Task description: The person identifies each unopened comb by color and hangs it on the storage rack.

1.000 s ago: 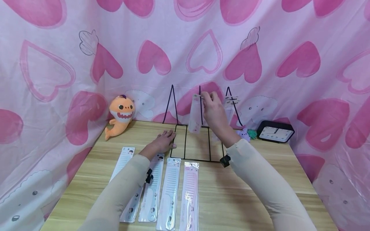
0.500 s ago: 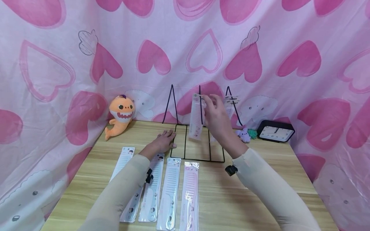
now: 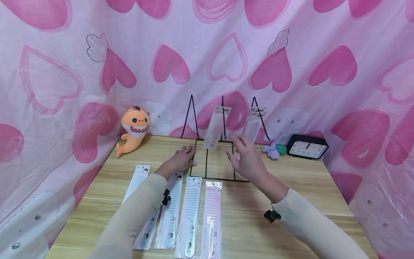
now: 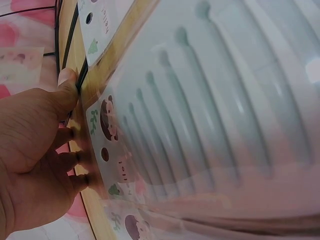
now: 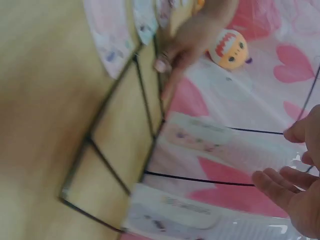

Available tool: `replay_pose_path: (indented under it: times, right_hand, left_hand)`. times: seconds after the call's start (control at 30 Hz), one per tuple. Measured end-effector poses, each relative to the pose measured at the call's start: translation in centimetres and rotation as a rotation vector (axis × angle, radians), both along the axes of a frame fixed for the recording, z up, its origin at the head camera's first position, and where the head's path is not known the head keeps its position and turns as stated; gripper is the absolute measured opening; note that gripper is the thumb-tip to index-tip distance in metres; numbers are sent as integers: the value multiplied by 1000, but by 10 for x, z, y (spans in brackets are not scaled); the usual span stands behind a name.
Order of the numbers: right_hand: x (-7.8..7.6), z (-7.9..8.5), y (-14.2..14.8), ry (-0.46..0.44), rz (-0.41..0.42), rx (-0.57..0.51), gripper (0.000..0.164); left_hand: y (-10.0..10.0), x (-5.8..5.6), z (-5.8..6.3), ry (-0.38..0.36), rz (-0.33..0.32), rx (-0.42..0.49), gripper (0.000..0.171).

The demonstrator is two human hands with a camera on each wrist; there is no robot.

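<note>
A packaged comb (image 3: 215,129) hangs from the middle prong of a black wire rack (image 3: 207,163), slanting to the left. Below and to the right of it, my right hand (image 3: 249,158) is in the air with loosely spread fingers and nothing in them. The right wrist view shows that hand's fingers near the hanging packet (image 5: 195,137). My left hand (image 3: 182,159) rests on the left side of the rack's base; its thumb touches the wire in the left wrist view, beside a packaged comb (image 4: 200,115). More packaged combs (image 3: 253,126) hang on the right prong.
Several packaged combs lie side by side in front of the rack, a pink one (image 3: 211,216) rightmost. An orange shark plush (image 3: 135,126) sits back left. A purple toy (image 3: 271,151) and a black clock (image 3: 307,146) stand back right, before a heart-print curtain (image 3: 300,21).
My right hand has let go of the comb packet at the middle prong and moved down and right. The packet now hangs there, tilted. My left hand stays on the rack.
</note>
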State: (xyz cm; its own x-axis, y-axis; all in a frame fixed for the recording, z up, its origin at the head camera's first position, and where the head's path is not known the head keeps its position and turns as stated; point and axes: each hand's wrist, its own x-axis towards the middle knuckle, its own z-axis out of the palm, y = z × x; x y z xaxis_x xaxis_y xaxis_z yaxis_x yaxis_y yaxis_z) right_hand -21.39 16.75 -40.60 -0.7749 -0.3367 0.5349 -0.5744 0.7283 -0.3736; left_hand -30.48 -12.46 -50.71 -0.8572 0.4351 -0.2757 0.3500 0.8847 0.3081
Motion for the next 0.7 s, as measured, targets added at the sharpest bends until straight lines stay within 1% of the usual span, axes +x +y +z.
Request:
replay_pose_path:
  times: [0.1,0.27,0.33,0.43,0.5,0.57,0.67,0.7]
  right_hand:
    - [8,-13,3,-121,-9,26,55]
    - [16,-40,4,-250,-16,111,54]
    - [18,-53,4,-283,-6,142,53]
    - [22,-68,2,-358,19,162,52]
    - [26,-78,0,-399,29,184,51]
    - [29,-85,-2,-434,36,207,50]
    - [32,-94,-7,-454,43,252,45]
    - [33,-96,-9,-461,44,261,44]
  left_hand:
    - [-1,0,0,3,-3,-4,72]
    - [-1,-4,-3,-8,-6,8,73]
    - [-2,-6,-7,-24,7,28,74]
    - [-6,-18,-26,-20,7,51,76]
    - [-6,-19,-29,-28,14,60,76]
    - [-6,-18,-28,-20,6,60,75]
    - [-3,-8,-12,-26,9,50,73]
    - [-3,-7,-10,-18,3,42,73]
